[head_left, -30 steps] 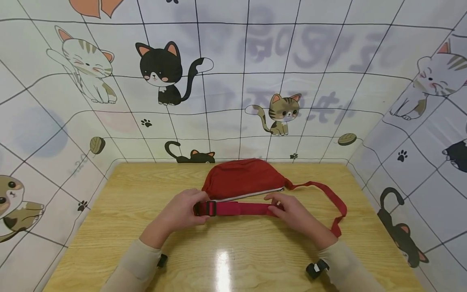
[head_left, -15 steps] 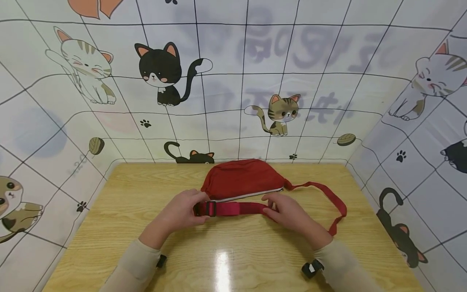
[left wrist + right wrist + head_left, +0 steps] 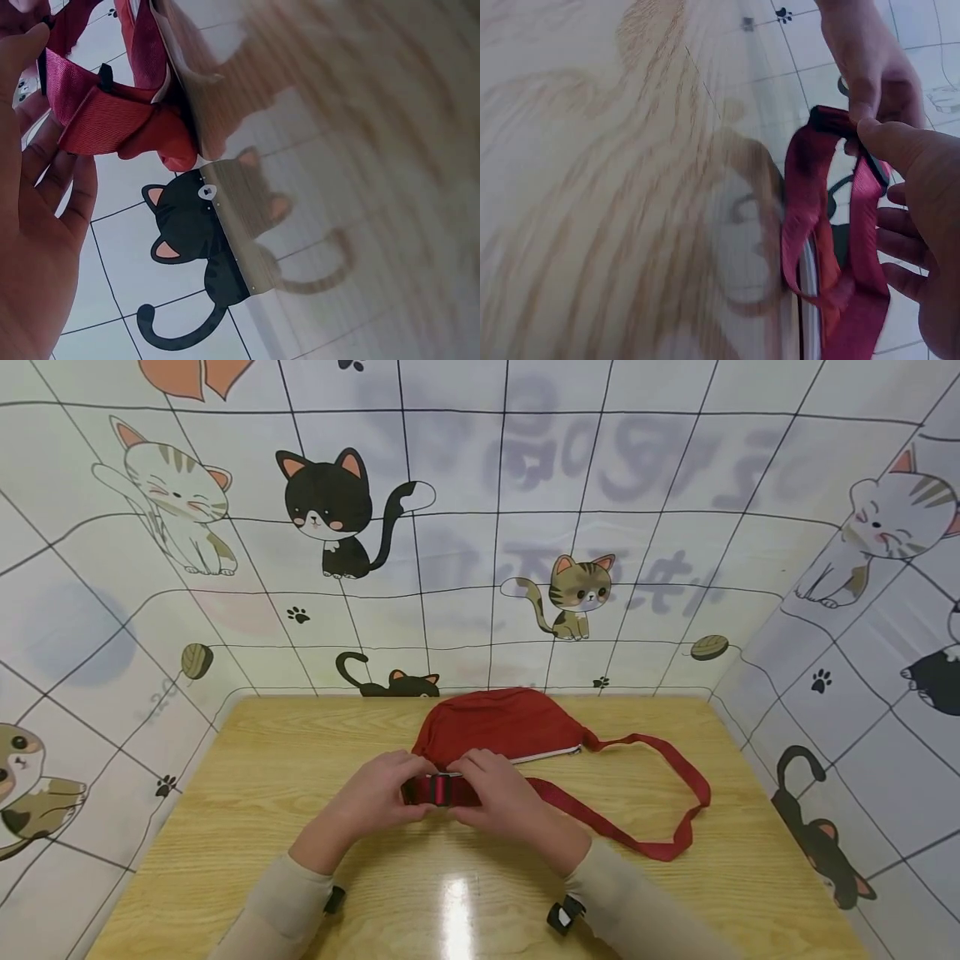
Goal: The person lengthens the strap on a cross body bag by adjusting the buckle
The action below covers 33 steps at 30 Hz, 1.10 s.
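A red waist bag (image 3: pixel 495 722) with a pale zipper lies on the table in the head view. From its right end a red strap (image 3: pixel 633 835) loops forward and back towards the hands. Just in front of the bag, my left hand (image 3: pixel 378 789) grips the strap's left end between thumb and fingers. My right hand (image 3: pixel 506 797) pinches the strap close beside it, at a black slider buckle (image 3: pixel 440 790). Both thumbs nearly meet there. In the right wrist view the strap (image 3: pixel 866 315) hangs in a narrow loop below the black buckle (image 3: pixel 832 120); the fingertips behind it are partly hidden.
The wood-grain table (image 3: pixel 262 760) runs back to a wall covering (image 3: pixel 465 527) printed with cartoon cats, with side walls left and right. The bag lies near the table's back edge. A black wrist-camera mount (image 3: pixel 564 914) hangs below the right sleeve.
My right hand has slid left along the strap to the slider buckle beside my left hand. The strap behind it now lies in a wide loop on the right. My left hand stays nearly still.
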Tool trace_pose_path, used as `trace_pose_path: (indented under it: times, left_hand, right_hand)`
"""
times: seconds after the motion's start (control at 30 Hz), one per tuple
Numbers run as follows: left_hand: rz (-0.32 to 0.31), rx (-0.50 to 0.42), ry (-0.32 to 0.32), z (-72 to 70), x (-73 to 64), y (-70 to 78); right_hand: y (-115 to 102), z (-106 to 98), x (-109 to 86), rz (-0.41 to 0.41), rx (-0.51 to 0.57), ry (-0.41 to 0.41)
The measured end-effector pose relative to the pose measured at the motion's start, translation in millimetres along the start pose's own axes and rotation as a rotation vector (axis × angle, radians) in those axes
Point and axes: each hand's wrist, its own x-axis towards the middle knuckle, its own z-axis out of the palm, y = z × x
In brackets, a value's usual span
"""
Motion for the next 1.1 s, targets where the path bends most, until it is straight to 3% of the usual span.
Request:
trace_pose_path:
  times: [0.3, 0.6, 0.77, 0.97, 1.1]
  left_hand:
    - [-0.072, -0.006, -0.028, 3.3, -2.2, -0.3]
    - [-0.105, 0.266, 0.081, 10.6, -8.5, 2.8]
    - [-0.093, 0.322, 0.088, 10.7, -8.5, 5.2]
    - [-0.035, 0.257, 0.110, 1.4, -10.8, 0.9]
    - [-0.056, 0.166, 0.086, -8.7, -16.9, -7.8]
  right_hand:
    - [-9, 11, 12.6, 0.053, -0.053, -0.039]
    - [-9, 14, 10.8, 0.016, -0.013, 0.038]
    - [-9, 16, 10.0, 0.015, 0.016, 0.060]
    - [-8, 13, 6.9, 0.049, 0.083, 0.129]
    - [-5, 11, 2.9, 0.063, 0.096, 0.157]
